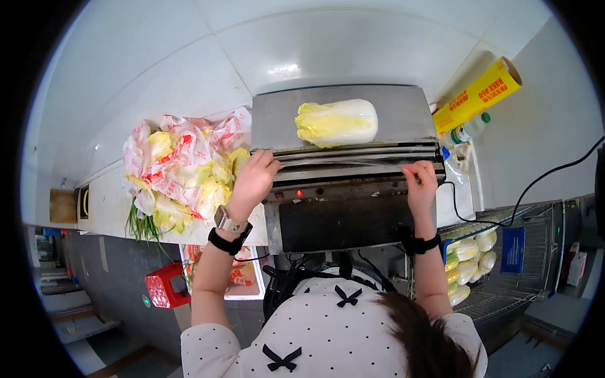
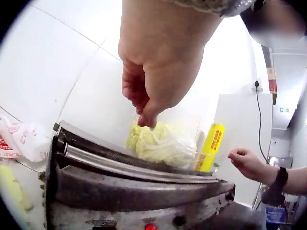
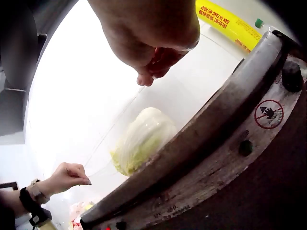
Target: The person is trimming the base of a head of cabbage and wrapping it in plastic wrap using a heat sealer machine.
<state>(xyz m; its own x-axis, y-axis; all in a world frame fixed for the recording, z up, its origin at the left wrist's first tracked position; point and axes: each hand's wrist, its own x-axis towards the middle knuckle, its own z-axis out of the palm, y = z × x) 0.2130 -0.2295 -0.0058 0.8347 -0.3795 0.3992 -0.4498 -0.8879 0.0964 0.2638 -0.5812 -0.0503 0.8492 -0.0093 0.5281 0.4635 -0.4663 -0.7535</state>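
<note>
Clear cling film [image 1: 356, 163] stretches between both hands, above the rollers of a film-wrapping machine [image 1: 343, 217]. At the film's left end, my left hand [image 1: 255, 178] pinches its edge between thumb and fingers. My right hand [image 1: 420, 183] pinches the other end; its fingertips also show bunched together in the right wrist view. A napa cabbage [image 1: 343, 123] lies on its side on the machine's metal top plate, beyond the film, with its leafy end to the left. Seen from the left wrist, the cabbage [image 2: 160, 146] stands behind the rollers, partly hidden by them.
Loose cabbage leaves [image 1: 214, 189] and printed plastic bags [image 1: 183, 148] heap on the left counter. A yellow film tube [image 1: 476, 94] and a bottle [image 1: 472, 128] stand at the right. More cabbages fill a wire cart [image 1: 529, 252]. A black cord [image 1: 548, 173] hangs at the right.
</note>
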